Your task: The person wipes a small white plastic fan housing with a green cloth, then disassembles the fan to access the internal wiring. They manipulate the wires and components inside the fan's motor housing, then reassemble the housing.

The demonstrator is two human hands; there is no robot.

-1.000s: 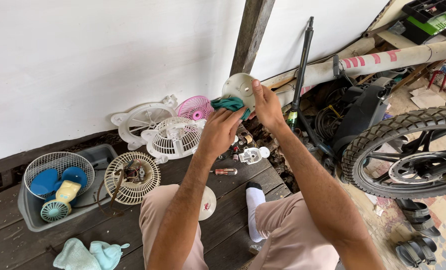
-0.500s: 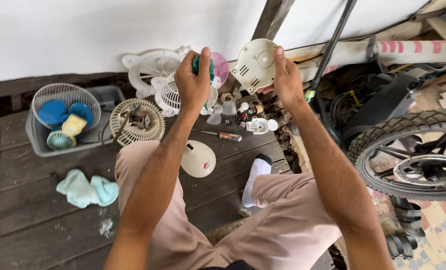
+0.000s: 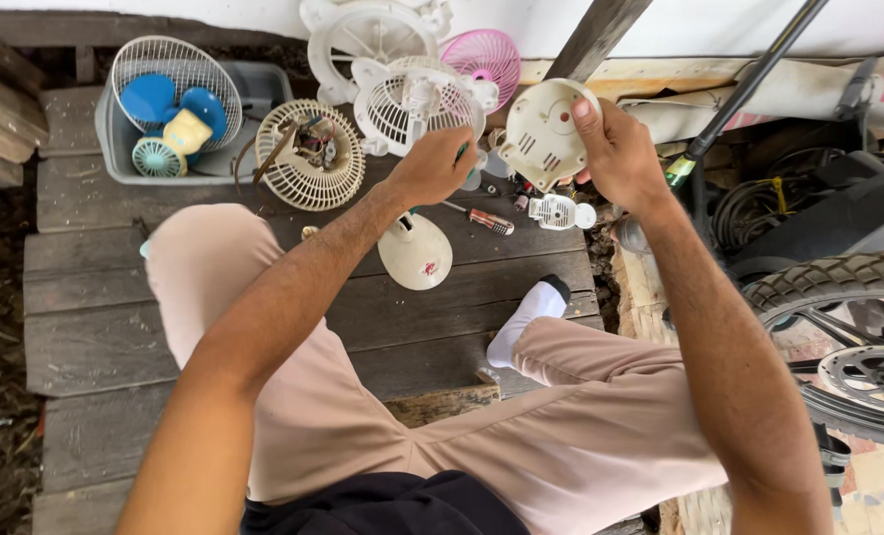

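Your left hand was closed on a small green-tipped tool, and your right hand gripped the cream round fan housing above the wooden platform; beyond stood white fan grilles.

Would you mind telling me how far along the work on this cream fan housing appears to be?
Done: fan grilles and a cream fan base lie apart on the wooden platform. In hand: the right hand holds the cream fan housing; the left hand grips something green. Left: the parts remain unassembled, and a screwdriver lies idle.
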